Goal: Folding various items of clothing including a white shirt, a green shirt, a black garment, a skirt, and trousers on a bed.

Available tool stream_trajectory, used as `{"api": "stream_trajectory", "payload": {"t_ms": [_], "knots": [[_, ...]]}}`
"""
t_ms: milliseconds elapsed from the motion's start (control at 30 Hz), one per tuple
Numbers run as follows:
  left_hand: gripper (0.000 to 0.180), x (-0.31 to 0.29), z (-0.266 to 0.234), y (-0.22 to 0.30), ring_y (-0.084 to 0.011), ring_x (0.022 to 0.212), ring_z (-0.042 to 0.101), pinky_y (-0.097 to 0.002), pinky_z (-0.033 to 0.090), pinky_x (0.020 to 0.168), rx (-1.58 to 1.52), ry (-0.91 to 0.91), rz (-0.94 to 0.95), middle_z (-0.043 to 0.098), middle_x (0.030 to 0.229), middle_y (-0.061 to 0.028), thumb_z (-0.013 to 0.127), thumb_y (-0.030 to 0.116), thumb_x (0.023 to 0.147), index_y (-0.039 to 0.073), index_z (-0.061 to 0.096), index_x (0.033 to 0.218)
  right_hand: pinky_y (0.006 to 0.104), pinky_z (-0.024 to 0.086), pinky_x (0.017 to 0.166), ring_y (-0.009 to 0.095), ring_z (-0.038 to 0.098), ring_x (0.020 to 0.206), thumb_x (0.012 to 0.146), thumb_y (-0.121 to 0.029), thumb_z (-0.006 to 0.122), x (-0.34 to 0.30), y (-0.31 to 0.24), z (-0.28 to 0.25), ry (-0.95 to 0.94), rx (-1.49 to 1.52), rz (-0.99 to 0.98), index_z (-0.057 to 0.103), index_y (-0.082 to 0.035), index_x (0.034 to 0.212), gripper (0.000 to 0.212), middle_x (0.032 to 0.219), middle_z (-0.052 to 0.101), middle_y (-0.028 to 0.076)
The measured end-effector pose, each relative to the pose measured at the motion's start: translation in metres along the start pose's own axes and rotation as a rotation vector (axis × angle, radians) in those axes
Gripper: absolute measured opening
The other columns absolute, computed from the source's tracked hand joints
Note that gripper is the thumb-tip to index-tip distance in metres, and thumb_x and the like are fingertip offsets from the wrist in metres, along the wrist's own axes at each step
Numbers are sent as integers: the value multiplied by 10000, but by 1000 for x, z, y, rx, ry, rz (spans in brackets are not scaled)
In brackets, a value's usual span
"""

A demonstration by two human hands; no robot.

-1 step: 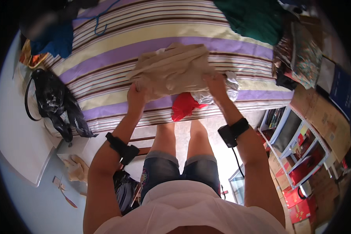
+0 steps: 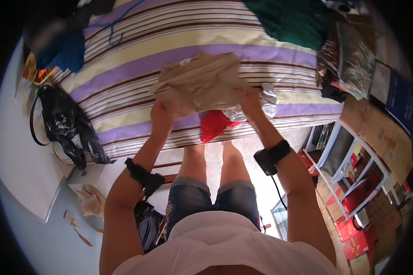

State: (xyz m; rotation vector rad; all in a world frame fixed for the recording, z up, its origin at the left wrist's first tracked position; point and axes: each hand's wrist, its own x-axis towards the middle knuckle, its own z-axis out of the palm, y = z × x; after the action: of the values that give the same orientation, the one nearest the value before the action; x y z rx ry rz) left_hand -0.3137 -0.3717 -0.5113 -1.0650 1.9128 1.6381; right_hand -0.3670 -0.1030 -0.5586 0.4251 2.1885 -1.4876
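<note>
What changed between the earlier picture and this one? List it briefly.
Nothing visibly changed. Both hands, the left hand and the right hand, grip the beige cloth over the striped bedspread just as before, and the red item lies under its near edge in the same place.
</note>
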Motion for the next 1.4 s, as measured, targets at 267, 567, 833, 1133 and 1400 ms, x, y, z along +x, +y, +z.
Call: {"api": "stream_trajectory", "payload": {"t_ms": [267, 567, 833, 1133, 1400], "knots": [[461, -131, 92, 79, -356, 858, 576, -391, 472, 744, 543, -456, 716, 583, 932, -180, 613, 98, 705, 40, 508, 1150, 292, 491, 715, 155, 601, 798, 904, -298, 475, -138, -96, -28, -226, 1179, 530, 561, -48, 1009, 285, 879, 611, 63], [445, -276, 217, 49, -310, 922, 575, -351, 480, 784, 639, -1249, 927, 571, 1043, -157, 633, 100, 754, 30, 513, 1177, 318, 499, 721, 182, 592, 865, 866, -194, 542, -276, 54, -164, 145, 1385, 478, 575, -33, 1026, 229, 987, 599, 96], [323, -377, 356, 17, -167, 887, 581, -283, 457, 800, 989, -1275, 688, 606, 971, -102, 530, 123, 873, -11, 512, 1166, 335, 484, 654, 200, 587, 713, 795, -158, 608, -430, 251, -315, 631, 1483, 286, 592, -12, 970, 228, 811, 599, 79], [268, -482, 510, 27, -119, 815, 582, -241, 466, 769, 940, -1349, 610, 599, 912, -69, 495, 75, 903, -31, 505, 1149, 348, 521, 593, 239, 619, 799, 735, -15, 579, -592, 327, -481, 1272, 1343, 519, 550, -24, 1067, 334, 872, 610, 75], [256, -513, 588, 40, -130, 768, 603, -247, 478, 712, 1203, -1278, 744, 611, 840, -68, 518, 76, 883, -4, 549, 1125, 423, 548, 745, 293, 611, 872, 800, -20, 445, -654, 370, -566, 1495, 1796, 263, 489, -17, 1066, 269, 979, 570, 122]]}}
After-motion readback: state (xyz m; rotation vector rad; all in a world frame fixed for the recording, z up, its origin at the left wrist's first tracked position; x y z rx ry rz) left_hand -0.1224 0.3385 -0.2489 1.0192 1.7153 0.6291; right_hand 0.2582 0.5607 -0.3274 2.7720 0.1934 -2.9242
